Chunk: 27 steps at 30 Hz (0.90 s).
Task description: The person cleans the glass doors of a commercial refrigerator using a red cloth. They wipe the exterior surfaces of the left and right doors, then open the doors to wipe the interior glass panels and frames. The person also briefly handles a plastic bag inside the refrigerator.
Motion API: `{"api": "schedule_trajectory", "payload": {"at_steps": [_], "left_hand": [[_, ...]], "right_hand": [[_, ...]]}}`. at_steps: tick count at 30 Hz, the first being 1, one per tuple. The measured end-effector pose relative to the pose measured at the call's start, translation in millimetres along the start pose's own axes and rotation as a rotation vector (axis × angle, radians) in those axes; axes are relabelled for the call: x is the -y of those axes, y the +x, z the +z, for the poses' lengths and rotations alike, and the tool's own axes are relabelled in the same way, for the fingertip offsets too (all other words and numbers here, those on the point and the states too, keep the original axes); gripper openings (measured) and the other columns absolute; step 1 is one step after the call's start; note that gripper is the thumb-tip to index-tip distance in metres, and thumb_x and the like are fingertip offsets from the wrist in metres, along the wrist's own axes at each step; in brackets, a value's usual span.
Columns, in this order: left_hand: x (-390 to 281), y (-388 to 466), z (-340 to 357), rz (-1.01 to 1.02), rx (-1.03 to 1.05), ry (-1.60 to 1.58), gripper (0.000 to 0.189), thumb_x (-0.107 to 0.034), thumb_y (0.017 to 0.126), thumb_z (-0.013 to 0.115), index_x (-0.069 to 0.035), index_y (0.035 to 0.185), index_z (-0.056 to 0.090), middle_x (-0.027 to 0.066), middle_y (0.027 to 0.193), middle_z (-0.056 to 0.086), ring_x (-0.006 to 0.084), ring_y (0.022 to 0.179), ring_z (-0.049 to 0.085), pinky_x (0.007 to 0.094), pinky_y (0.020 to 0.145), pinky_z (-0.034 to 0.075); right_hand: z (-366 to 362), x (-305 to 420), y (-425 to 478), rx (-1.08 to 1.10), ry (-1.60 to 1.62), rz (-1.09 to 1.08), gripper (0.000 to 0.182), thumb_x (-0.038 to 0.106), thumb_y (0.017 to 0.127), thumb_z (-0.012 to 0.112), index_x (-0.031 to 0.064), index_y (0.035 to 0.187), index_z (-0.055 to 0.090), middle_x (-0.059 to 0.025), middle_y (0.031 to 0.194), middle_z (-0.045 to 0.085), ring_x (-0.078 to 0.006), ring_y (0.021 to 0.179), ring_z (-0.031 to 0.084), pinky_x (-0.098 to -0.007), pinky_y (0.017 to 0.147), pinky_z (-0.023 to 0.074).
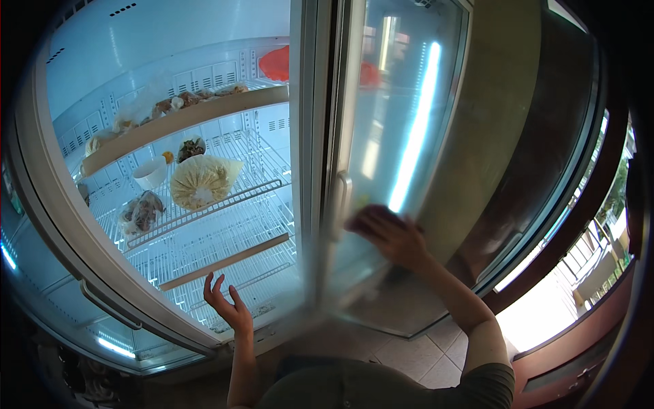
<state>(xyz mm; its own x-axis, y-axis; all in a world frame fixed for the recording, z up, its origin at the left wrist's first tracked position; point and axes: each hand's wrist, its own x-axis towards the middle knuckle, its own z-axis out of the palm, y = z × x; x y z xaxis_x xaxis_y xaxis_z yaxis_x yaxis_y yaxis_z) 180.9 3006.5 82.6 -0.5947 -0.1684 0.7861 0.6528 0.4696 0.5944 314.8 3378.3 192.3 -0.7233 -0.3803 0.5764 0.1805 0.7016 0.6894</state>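
My right hand point(402, 242) presses a dark maroon cloth point(365, 219), blurred, against the glass of an open refrigerator door point(393, 122). Just left of it is the door's vertical handle point(345, 191). The glass looks hazy and reflects a bright light strip. My left hand point(231, 307) is raised before the lower wire shelves with its fingers apart, holding nothing. On the middle wire shelf point(255, 158) lie a bag of pale yellowish food point(202, 181), a white bowl point(151, 173), a bag of dark food point(191, 148) and another wrapped bundle point(141, 212).
Several bagged foods point(189, 99) and a red plastic bag point(275, 64) sit on the upper shelf. A second glass door with a handle point(110, 307) stands at left. Floor tiles point(409, 358) show below; a dark red door frame point(572, 327) is at right.
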Motion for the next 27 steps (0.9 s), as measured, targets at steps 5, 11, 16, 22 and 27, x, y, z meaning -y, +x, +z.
{"api": "schedule_trajectory", "payload": {"at_steps": [5, 11, 16, 22, 27], "left_hand": [[8, -29, -39, -0.101, 0.107, 0.043, 0.025, -0.001, 0.085, 0.052, -0.002, 0.111, 0.055, 0.0142, 0.131, 0.043, 0.0315, 0.122, 0.038, 0.0424, 0.100, 0.034], [-4, -82, -55, -0.174, 0.246, 0.083, 0.026, 0.000, 0.082, 0.053, -0.002, 0.108, 0.056, 0.0158, 0.128, 0.044, 0.0336, 0.120, 0.039, 0.0459, 0.097, 0.033], [-20, -113, -51, -0.185, 0.362, -0.030, 0.020, -0.005, 0.082, 0.057, -0.004, 0.102, 0.059, 0.0156, 0.122, 0.049, 0.0347, 0.117, 0.041, 0.0476, 0.100, 0.031], [25, -148, -67, -0.226, 0.424, 0.016, 0.026, -0.005, 0.077, 0.059, -0.005, 0.103, 0.058, 0.0161, 0.115, 0.052, 0.0351, 0.116, 0.044, 0.0490, 0.101, 0.030], [53, -147, -48, -0.320, 0.432, -0.058, 0.024, -0.005, 0.079, 0.058, -0.004, 0.103, 0.058, 0.0153, 0.114, 0.054, 0.0339, 0.116, 0.045, 0.0471, 0.101, 0.031]], "right_hand": [[-109, -155, 23, -0.322, -0.247, 0.666, 0.048, 0.028, 0.087, 0.053, 0.0264, 0.135, 0.049, -0.0058, 0.144, 0.042, -0.0258, 0.135, 0.036, -0.0647, 0.107, -0.0060], [-87, -124, 90, -0.355, -0.135, 0.573, 0.053, 0.026, 0.086, 0.055, 0.0254, 0.138, 0.045, -0.0064, 0.144, 0.041, -0.0232, 0.136, 0.034, -0.0607, 0.110, 0.0112], [-21, -40, 57, 0.080, 0.239, -0.574, 0.044, 0.019, 0.084, 0.056, 0.0236, 0.128, 0.055, -0.0015, 0.138, 0.047, -0.0158, 0.131, 0.040, -0.0531, 0.114, 0.0219], [-103, -161, 191, -0.401, -0.096, 0.138, 0.053, 0.022, 0.086, 0.057, 0.0261, 0.137, 0.043, -0.0012, 0.139, 0.047, -0.0173, 0.131, 0.041, -0.0599, 0.110, 0.0164], [-82, -132, 211, -0.471, -0.116, 0.276, 0.061, 0.026, 0.086, 0.058, 0.0115, 0.141, 0.036, -0.0064, 0.141, 0.044, -0.0202, 0.133, 0.039, -0.0538, 0.111, 0.0187]]}}
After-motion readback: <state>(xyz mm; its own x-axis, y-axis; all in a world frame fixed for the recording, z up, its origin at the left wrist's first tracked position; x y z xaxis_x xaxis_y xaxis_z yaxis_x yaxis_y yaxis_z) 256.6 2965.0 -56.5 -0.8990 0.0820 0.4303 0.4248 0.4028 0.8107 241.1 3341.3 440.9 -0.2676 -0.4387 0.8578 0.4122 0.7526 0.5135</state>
